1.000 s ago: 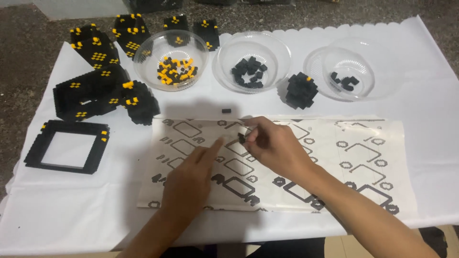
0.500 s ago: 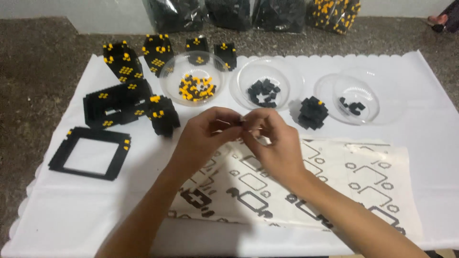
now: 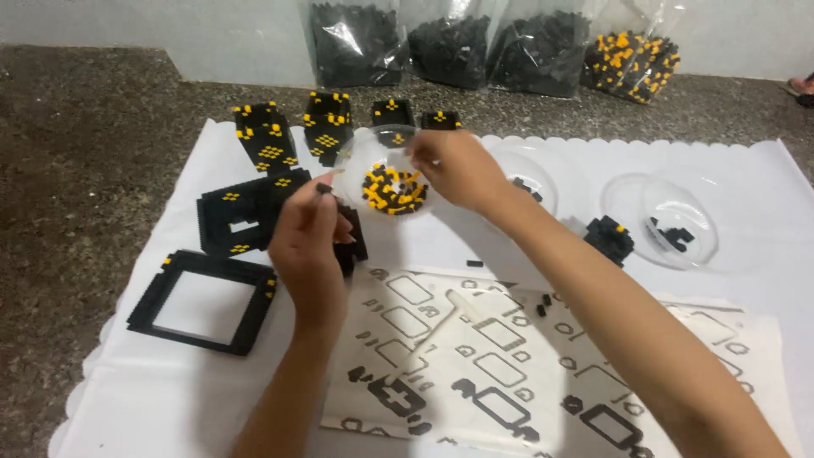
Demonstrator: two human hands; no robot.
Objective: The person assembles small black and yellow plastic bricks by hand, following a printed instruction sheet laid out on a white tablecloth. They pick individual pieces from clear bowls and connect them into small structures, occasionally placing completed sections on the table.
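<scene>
My left hand (image 3: 312, 239) is raised over the white cloth (image 3: 102, 373), its fingertips pinched on a tiny black brick piece (image 3: 323, 188). My right hand (image 3: 454, 170) reaches into the clear bowl of yellow and black pieces (image 3: 386, 182), fingers curled over its right rim; what it grips is hidden. Below the arms lies a printed instruction sheet (image 3: 509, 365) with black outline shapes. A black square frame (image 3: 203, 299) lies to the left of my left hand.
Several black-and-yellow brick assemblies (image 3: 270, 140) stand at the back left. Two more clear bowls (image 3: 666, 220) with black pieces sit to the right, a small black block (image 3: 609, 237) between them. Bags of pieces (image 3: 632, 59) lean on the wall.
Both hands were together above the sheet. They have parted: the right hand went up to the bowl of yellow pieces, the left stayed holding a small black piece. The view tilted up.
</scene>
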